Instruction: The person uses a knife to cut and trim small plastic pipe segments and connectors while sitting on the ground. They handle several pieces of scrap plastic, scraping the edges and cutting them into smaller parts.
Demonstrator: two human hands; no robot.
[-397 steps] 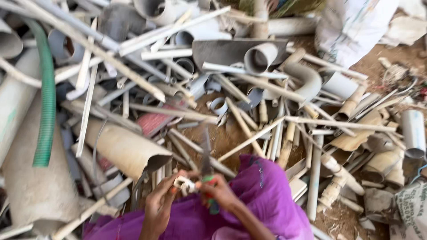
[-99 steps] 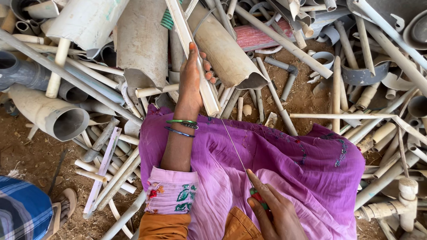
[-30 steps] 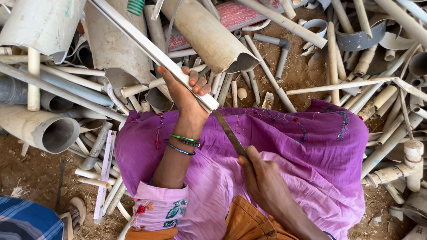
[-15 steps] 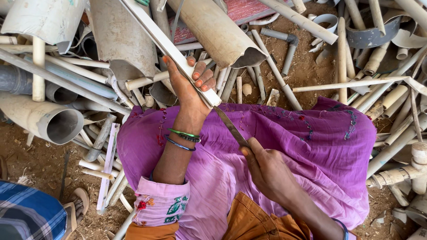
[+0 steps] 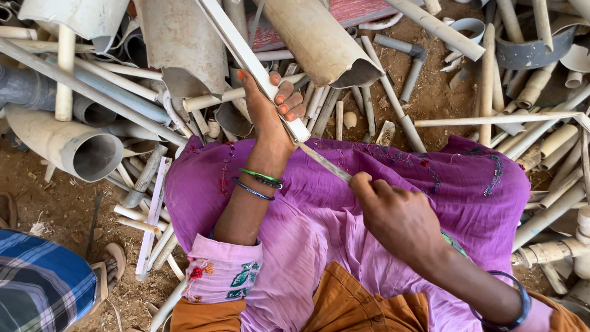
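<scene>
Left hand [image 5: 270, 114], at 11 o'clock, closes its grip around a white plastic strip [image 5: 246, 58] slanting over the purple cloth [image 5: 344, 203]. Right hand [image 5: 396, 215], at 4 o'clock, clenches a thin blade [image 5: 326, 163] whose tip meets the strip's lower end.

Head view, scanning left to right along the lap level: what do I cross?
Blue checked cloth at the lower left corner → sandalled foot on the dirt → left hand gripping a long white flat plastic strip → thin metal blade → right hand holding it → pale thin pipes at the right edge.
</scene>
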